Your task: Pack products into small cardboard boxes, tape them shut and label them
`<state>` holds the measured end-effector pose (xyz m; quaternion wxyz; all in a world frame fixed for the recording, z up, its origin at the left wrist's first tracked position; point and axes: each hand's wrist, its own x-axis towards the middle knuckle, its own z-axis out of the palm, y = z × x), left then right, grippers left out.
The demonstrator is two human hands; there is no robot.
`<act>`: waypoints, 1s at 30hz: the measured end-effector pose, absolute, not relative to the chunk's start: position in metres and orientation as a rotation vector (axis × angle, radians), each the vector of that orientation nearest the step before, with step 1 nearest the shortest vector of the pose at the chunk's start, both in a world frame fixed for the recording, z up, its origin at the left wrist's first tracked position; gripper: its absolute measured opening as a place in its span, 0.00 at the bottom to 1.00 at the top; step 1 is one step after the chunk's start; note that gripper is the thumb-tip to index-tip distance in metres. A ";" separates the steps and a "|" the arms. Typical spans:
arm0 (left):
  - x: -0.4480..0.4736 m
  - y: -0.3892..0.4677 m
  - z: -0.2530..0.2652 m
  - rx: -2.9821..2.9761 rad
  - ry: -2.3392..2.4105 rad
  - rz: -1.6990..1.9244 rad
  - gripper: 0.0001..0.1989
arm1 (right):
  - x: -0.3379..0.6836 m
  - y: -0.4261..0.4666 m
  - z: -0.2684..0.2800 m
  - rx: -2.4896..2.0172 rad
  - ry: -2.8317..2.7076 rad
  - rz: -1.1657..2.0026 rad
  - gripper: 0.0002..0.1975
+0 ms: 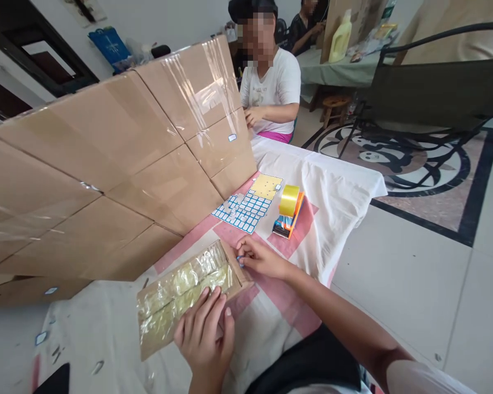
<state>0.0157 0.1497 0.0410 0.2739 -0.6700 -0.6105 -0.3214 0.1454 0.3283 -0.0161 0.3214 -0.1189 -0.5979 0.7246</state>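
A cardboard box [176, 295] lies on the cloth in front of me, its top covered with shiny yellowish packing tape. My left hand [207, 328] rests on the box's near side, fingers stretched out over the tape. At the box's right end, my right hand [259, 258] has its fingers bent and pressed together on a small blue thing [240, 261], too small to make out fully. Beyond that hand lies a sheet of blue-edged white labels [246, 212] with a bare yellow part. A roll of yellow tape [290, 200] sits on an orange tape dispenser [296, 213] to its right.
A wall of stacked, taped cartons [119, 148] rises along the left and far side. A white and pink cloth [332, 186] covers the table. Across it sits a person in a white shirt [277, 82]. A folding chair [439, 93] stands at the right.
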 end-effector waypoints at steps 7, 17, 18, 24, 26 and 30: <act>0.011 0.157 0.028 -1.710 -1.564 -0.822 0.16 | 0.138 0.323 -0.029 -0.549 -1.412 1.869 0.17; 0.010 0.163 0.015 -1.606 -1.474 -0.852 0.12 | 0.132 0.262 -0.035 -0.835 -1.163 1.656 0.11; 0.010 0.164 0.014 -1.589 -1.460 -0.851 0.11 | 0.132 0.263 -0.035 -0.825 -1.178 1.650 0.12; 0.011 0.166 0.012 -1.543 -1.501 -0.856 0.11 | 0.135 0.263 -0.029 -0.784 -1.272 1.678 0.15; 0.012 0.167 0.013 -1.537 -1.484 -0.863 0.11 | 0.137 0.261 -0.025 -0.773 -1.354 1.630 0.17; 0.012 0.168 0.014 -1.535 -1.483 -0.850 0.10 | 0.142 0.258 -0.025 -0.739 -1.430 1.598 0.20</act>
